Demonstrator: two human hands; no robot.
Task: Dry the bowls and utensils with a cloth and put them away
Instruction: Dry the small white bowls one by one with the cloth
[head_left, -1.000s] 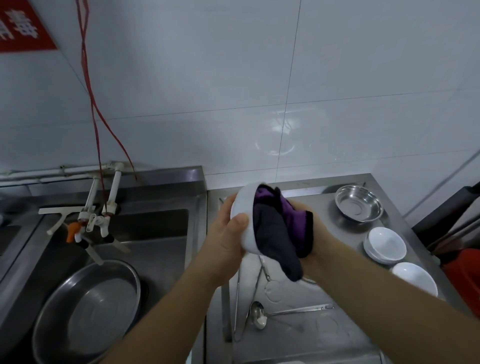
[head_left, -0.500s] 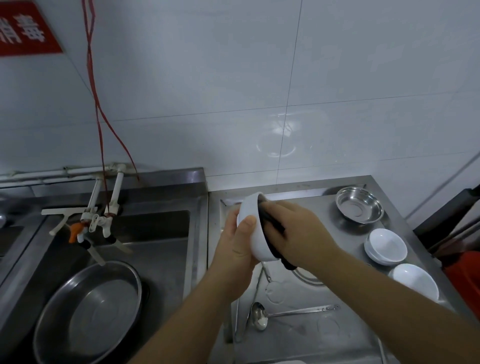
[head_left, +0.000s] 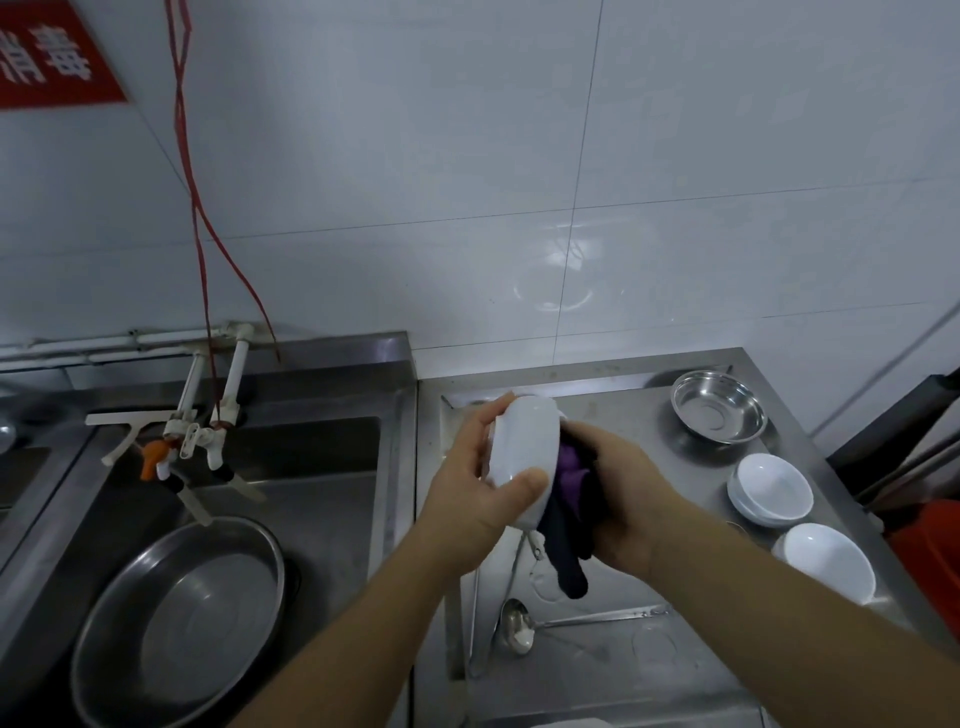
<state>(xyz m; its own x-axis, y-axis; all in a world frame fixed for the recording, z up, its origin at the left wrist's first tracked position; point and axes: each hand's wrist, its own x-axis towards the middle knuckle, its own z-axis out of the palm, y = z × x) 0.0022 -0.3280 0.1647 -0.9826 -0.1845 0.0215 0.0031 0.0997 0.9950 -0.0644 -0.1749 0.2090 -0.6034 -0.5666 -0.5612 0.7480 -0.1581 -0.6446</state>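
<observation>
Left hand (head_left: 480, 486) gripping white bowl (head_left: 522, 457), right hand (head_left: 618, 499) clutching dark cloth (head_left: 569, 540) inside it, ladle (head_left: 517, 629) at 6 o'clock, steel bowl (head_left: 719, 413) at 2 o'clock, stacked white bowls (head_left: 771, 491) at 3 o'clock, basin (head_left: 176, 618) at 8 o'clock.

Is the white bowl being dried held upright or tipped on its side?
Tipped on its side. The left hand grips the white bowl with its mouth facing right, where the right hand presses the cloth in.

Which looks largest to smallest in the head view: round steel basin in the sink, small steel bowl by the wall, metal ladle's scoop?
1. Round steel basin, though nearest the camera.
2. Small steel bowl.
3. Metal ladle's scoop.
</observation>
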